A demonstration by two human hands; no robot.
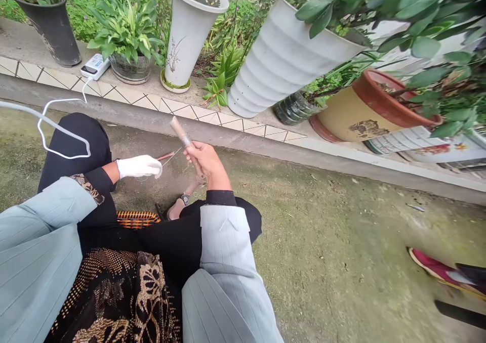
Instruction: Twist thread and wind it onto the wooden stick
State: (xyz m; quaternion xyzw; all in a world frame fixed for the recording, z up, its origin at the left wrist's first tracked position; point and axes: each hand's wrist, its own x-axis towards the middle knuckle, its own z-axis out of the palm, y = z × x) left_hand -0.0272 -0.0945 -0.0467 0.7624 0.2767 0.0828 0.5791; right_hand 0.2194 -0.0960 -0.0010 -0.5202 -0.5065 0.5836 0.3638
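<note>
The concrete floor (322, 221) spreads under and beyond the person's crossed, dark-clad legs, and a low ledge (152, 101) edged with pale tiles crosses the view above it. On the ledge the ribbed white planter (284, 54) is the biggest of the pots. To its right in the view stands a tan pot (357, 108) with a red-brown rim; to its left, a tall white planter (192, 29) on a small saucer, a clear bowl (131, 71) holding a leafy plant, and a black pot (55, 32). Another person's red shoe (429, 264) is on the floor at the far right.

The left hand (138, 166), in a white glove, is low in front of the ledge, its fingers curled together on a thin strand (171, 157). The bare right hand (205, 158) has its fingers clamped around a pale stick (178, 129), which is tilted, its upper end sticking out above the fist. A white device (94, 66) lies on the ledge between the black pot and the clear bowl, a white cable (56, 100) running from it. A reddish rod (166, 156) shows just beside the glove; whether it is held cannot be told. Smallest is the strand, stretched from the glove to the stick near a narrow wound band.
</note>
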